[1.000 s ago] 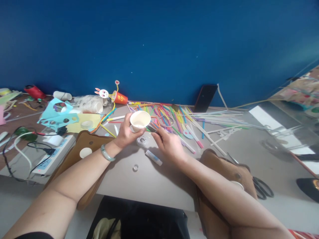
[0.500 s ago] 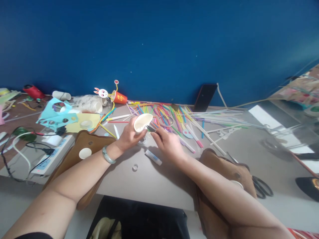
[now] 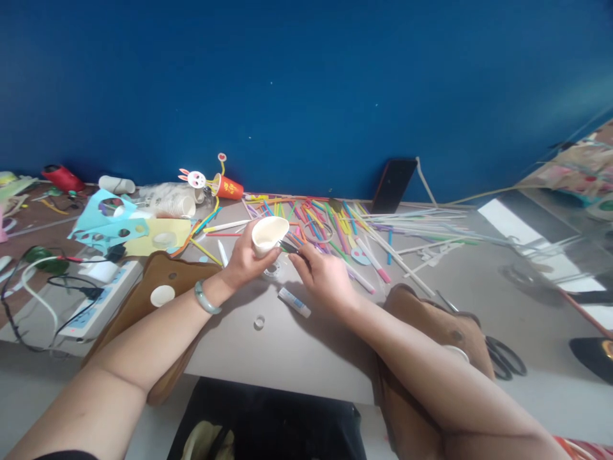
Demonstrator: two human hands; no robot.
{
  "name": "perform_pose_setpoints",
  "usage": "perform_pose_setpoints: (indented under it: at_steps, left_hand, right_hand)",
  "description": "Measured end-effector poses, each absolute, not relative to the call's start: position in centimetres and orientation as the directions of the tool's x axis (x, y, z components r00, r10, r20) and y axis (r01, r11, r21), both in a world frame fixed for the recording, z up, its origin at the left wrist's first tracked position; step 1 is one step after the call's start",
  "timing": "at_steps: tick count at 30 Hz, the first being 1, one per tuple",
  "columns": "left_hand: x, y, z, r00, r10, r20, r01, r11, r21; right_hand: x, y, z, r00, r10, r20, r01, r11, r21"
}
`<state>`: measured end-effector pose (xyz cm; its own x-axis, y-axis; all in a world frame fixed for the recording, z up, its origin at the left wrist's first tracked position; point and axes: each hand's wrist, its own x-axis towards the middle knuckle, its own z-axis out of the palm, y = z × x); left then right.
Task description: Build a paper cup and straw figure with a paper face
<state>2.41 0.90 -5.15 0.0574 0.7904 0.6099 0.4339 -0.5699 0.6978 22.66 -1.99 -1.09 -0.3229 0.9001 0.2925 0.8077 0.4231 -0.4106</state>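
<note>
Head view: your left hand (image 3: 243, 260) grips a paper cup (image 3: 268, 235), tilted above the worktop (image 3: 230, 348); your right hand (image 3: 328, 278) pinches a slim dark tool (image 3: 288, 248) beside it, contact unclear. The cup looks plain, work seemingly early; a red cup (image 3: 230, 187) behind sports a rabbit face (image 3: 196, 179).

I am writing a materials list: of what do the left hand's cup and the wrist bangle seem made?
Cup: probably paper, matte off-white; its thin wall shows at the rim, pressed out of round. Bangle: perhaps stone, glass or plastic, from its smooth, pale green shine.
</note>
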Motion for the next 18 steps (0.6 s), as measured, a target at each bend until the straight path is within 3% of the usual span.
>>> perform_pose_setpoints:
  at_steps: [9, 18]
  left_hand:
    - [2.3, 0.8, -4.7, 0.013, 0.781, 0.624, 0.448, -0.563, 0.695]
    - [1.6, 0.6, -3.6, 0.165, 0.812, 0.559, 0.276, -0.583, 0.764]
  right_hand:
    - [22.6, -2.3, -1.1, -0.351, 0.890, 0.290, 0.858, 0.430, -0.282]
    - [22.7, -2.1, -1.1, -0.369, 0.871, 0.323, 0.852, 0.457, -0.258]
